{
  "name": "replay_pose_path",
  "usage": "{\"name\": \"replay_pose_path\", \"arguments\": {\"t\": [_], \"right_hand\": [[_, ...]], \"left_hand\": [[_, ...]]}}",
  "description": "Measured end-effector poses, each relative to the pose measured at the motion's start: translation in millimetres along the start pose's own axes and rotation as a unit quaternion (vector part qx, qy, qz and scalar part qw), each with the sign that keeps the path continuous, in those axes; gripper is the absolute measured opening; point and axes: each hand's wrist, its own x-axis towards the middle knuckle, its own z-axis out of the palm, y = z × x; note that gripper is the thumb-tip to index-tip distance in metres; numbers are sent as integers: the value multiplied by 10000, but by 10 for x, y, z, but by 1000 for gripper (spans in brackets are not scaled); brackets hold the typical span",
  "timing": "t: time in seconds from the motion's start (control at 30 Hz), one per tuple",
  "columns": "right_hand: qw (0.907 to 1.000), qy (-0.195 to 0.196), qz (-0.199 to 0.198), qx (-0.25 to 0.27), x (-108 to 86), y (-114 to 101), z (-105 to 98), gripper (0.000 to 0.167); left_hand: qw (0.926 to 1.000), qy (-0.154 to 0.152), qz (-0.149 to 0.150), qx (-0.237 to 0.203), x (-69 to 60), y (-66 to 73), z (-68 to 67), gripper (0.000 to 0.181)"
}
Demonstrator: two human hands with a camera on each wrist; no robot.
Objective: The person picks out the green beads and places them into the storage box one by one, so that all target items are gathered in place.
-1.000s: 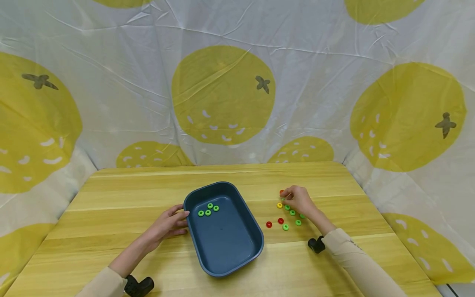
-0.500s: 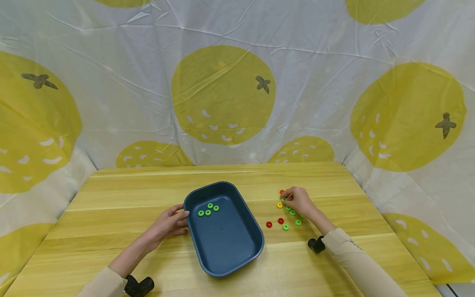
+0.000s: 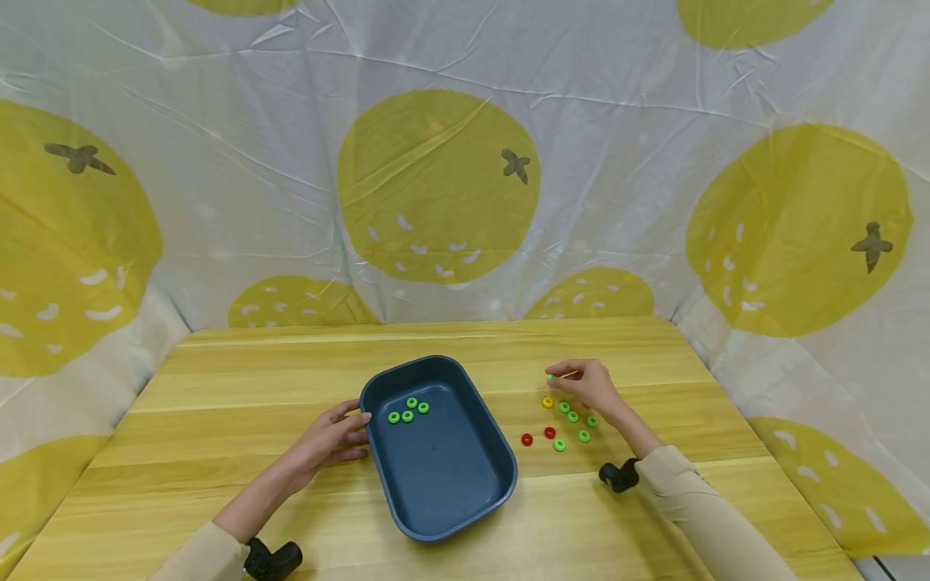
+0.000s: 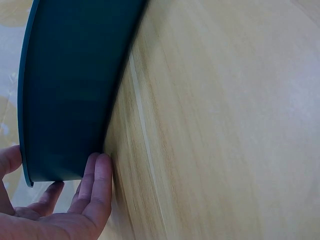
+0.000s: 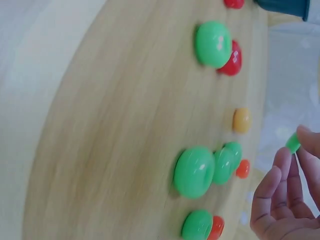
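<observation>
A dark blue tray [image 3: 436, 476] stands on the table with several green rings [image 3: 408, 416] inside, near its far left. My left hand [image 3: 330, 440] holds the tray's left side, its thumb at the rim. In the left wrist view, the fingers [image 4: 97, 187] lie against the outside of the tray wall [image 4: 70, 100]. Right of the tray, my right hand [image 3: 588, 386] pinches one small green ring [image 5: 293, 143] between thumb and fingers, off the table. Below that hand lie several loose green rings [image 3: 572, 416] and a yellow ring [image 3: 547, 402].
Two red rings [image 3: 526, 440] lie between the tray and the green ones. Orange rings [image 5: 243, 169] show in the right wrist view; the hand hides them in the head view. A patterned cloth [image 3: 610, 202] hangs behind the wooden table [image 3: 254, 363].
My right hand has pinched a green ring and lifted it from the table, moving slightly up and away. The left hand and tray have stayed in place.
</observation>
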Motion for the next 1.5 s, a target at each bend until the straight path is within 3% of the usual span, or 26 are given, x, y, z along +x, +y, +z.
{"name": "replay_pose_path", "arguments": {"t": [0.17,0.43,0.77,0.97,1.5], "right_hand": [[9954,-239,280,882,-7,-51,17,38],[9839,-481,762,1545,12,-172,59,47],[9776,-654,564,1920,58,-392,167,47],[9787,-769,487,1838,105,-567,265,44],[9717,-1178,16,2047,255,-1053,701,34]], "left_hand": [[10000,6,-1,-3,-4,-1,1,64],[10000,15,-15,-22,-8,0,0,63],[10000,20,-13,-26,-14,13,-1,64],[10000,33,-1,-11,-17,19,0,64],[10000,-27,51,7,-27,9,19,66]]}}
